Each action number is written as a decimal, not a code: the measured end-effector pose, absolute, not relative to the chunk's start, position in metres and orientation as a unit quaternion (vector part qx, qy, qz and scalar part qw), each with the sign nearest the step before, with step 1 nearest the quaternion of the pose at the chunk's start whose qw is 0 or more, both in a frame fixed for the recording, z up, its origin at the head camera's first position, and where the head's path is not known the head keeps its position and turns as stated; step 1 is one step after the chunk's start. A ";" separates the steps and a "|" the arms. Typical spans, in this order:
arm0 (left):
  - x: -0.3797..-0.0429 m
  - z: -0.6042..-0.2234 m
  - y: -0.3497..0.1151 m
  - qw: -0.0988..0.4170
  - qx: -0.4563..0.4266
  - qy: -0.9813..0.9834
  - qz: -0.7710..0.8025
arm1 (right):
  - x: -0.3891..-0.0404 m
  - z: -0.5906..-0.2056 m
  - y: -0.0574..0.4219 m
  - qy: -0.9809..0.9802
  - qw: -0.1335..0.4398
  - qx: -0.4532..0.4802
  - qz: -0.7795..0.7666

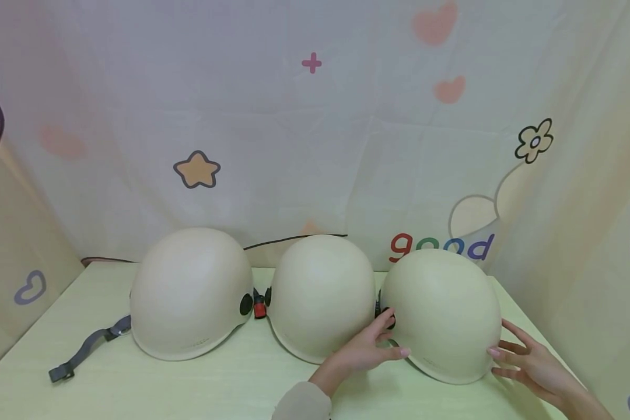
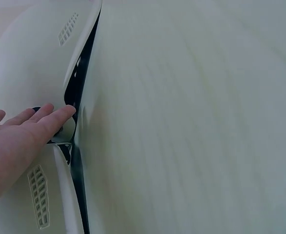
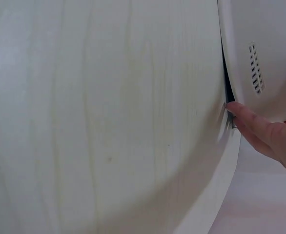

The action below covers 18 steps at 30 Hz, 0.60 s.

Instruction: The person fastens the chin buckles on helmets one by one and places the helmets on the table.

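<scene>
Three cream helmets stand in a row on the table. My left hand [image 1: 364,350] is at the left side of the right helmet [image 1: 443,315], in front of the gap beside the middle helmet [image 1: 322,297]. Its fingers are mostly straight, spread near the black round fitting [image 1: 388,318]. On the opposite side, my right hand [image 1: 535,364] touches the right helmet's lower edge with loosely bent fingertips. The right wrist view shows these fingers at the rim, below a slotted vent [image 3: 256,68]. In the left wrist view, the left hand [image 2: 23,136] lies where two helmet shells meet.
Farther left sits the left helmet [image 1: 191,294], its grey strap [image 1: 86,347] trailing onto the pale wooden table [image 1: 189,391]. A red and black buckle [image 1: 259,306] lies between the left and middle helmets. A printed curtain [image 1: 315,146] hangs behind the table and at its sides.
</scene>
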State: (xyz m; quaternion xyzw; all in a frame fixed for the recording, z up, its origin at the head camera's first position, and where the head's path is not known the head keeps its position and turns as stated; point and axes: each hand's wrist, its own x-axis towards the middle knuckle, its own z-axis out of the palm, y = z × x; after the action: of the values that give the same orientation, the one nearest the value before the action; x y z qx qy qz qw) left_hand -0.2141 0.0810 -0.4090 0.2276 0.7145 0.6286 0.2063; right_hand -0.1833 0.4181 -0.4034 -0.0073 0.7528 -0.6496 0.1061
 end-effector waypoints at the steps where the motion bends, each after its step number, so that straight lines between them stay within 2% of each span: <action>1: -0.214 -0.409 0.081 0.206 0.228 0.716 0.627 | -0.183 -0.403 0.417 0.758 0.098 -0.002 -0.645; 9: -0.215 -0.408 0.085 0.206 0.229 0.713 0.629 | -0.186 -0.401 0.407 0.786 0.062 0.027 -0.615; 18: -0.216 -0.410 0.084 0.213 0.220 0.713 0.631 | -0.188 -0.400 0.407 0.771 0.059 0.025 -0.633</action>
State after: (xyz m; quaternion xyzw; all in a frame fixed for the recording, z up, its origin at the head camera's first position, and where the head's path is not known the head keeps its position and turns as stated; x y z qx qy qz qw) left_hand -0.2160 0.0844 -0.4096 0.2198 0.7128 0.6311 0.2128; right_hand -0.1885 0.4067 -0.4004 0.0254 0.7712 -0.6333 0.0595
